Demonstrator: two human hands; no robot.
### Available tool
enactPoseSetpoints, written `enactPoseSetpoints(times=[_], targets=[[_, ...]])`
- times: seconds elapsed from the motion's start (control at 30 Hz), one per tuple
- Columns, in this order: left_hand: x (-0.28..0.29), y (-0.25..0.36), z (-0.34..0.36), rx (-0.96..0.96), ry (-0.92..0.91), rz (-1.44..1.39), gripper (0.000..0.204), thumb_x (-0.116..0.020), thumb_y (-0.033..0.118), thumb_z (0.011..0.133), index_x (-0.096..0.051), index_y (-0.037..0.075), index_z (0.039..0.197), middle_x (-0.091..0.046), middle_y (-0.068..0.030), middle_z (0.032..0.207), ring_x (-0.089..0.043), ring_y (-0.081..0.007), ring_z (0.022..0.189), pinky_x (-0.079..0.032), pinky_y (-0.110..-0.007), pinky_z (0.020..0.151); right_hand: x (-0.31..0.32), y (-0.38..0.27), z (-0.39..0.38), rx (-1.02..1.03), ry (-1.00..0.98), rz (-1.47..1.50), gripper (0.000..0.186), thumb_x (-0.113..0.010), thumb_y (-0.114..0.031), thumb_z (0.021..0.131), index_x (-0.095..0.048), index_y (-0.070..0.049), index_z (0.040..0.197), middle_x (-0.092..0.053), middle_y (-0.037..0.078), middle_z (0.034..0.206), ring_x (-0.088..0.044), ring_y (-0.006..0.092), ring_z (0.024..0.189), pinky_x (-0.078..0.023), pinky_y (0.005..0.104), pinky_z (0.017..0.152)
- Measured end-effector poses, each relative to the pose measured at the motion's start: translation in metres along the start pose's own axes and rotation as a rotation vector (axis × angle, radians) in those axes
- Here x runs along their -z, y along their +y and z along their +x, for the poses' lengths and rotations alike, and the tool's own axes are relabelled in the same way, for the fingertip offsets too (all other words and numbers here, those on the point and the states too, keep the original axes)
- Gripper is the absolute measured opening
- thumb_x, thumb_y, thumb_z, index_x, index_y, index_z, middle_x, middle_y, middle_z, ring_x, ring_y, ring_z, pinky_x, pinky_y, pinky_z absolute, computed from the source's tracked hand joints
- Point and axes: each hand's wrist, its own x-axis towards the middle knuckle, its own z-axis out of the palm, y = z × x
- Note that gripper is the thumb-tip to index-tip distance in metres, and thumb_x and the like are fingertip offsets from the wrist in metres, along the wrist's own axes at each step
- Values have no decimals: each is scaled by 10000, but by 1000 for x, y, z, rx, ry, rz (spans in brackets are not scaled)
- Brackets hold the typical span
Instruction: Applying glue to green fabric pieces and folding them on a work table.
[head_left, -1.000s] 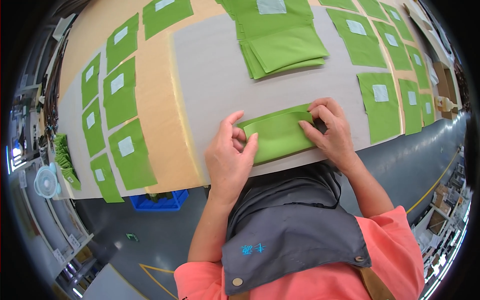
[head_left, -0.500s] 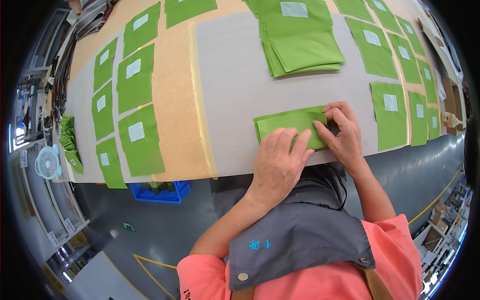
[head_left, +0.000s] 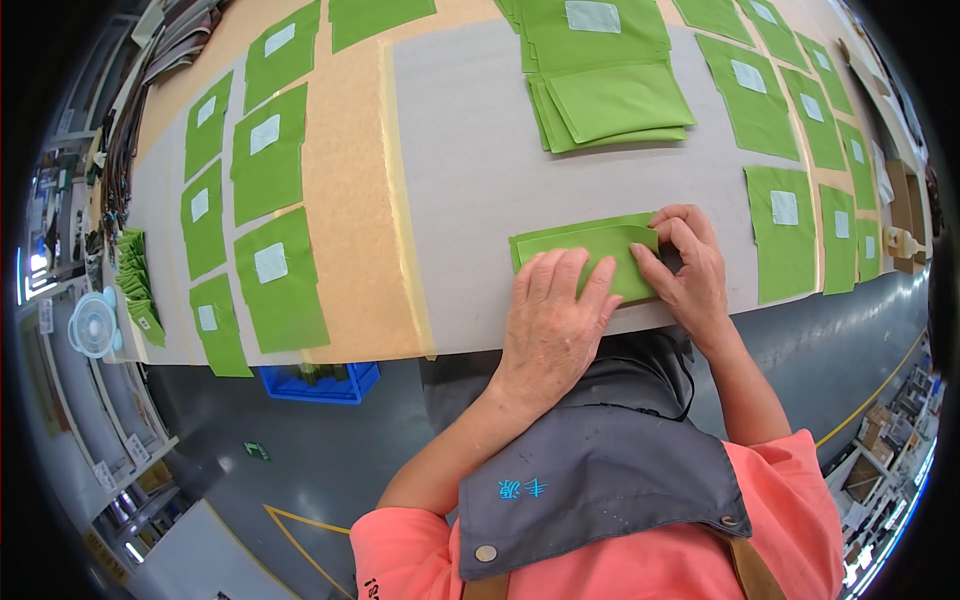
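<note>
Close to the table's near edge lies a folded green fabric-like piece (head_left: 590, 240), its upper layer set slightly inside the lower one along the far side. My left hand (head_left: 558, 310) rests on its near side, palm down, fingers extended and slightly apart. At the right end, my right hand (head_left: 690, 265) pinches the piece's edge between thumb and fingers. Beyond both hands is a stack of folded green pieces (head_left: 620, 105). Larger green pieces with a pale patch (head_left: 594, 16) lie just behind that stack.
Rows of patched green pieces cover the table's left (head_left: 270, 220) and right (head_left: 785, 240) sides. A small pale-blue fan (head_left: 93, 324) stands by the left edge, near a bundle of green pieces (head_left: 137, 285). A blue crate (head_left: 320, 385) sits below the table. A white bottle (head_left: 903, 243) stands far right.
My left hand has slid slightly toward me on the folded piece. My right hand keeps its pinch at the right end. The whole view has shifted very slightly.
</note>
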Motion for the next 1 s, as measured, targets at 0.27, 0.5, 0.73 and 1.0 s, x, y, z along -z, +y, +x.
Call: enactPoseSetpoints(times=[0.27,0.5,0.73,1.0], targets=[[6,0,-1,49,-29,18,418,-750,189,915,-639,76,1302,-544,-133,1235,-525,-330,1181,-452,-451,995,0,0,1,-8,-5,-3,218,-782,-97,819,-577,-25,833,-639,107,1052,-582,297,945,-461,394,840],[3,0,0,50,-44,-10,472,-754,206,913,-624,86,1351,-534,-134,1246,-521,-334,1182,-448,-455,988,1,2,1,-6,4,7,218,-793,-97,806,-588,-30,838,-636,105,1044,-577,300,937,-467,394,833],[5,-1,-2,46,-107,41,523,-740,276,930,-604,109,1406,-516,-139,1259,-511,-346,1190,-433,-481,992,4,2,2,18,-4,15,230,-815,-77,780,-600,-38,851,-617,101,1063,-557,310,978,-478,405,841],[8,1,-2,58,-126,75,548,-728,318,938,-593,91,1418,-517,-134,1261,-514,-340,1185,-437,-471,1001,12,3,3,-42,-24,47,177,-795,-80,816,-628,-42,861,-610,100,1086,-549,301,1023,-469,392,885]])
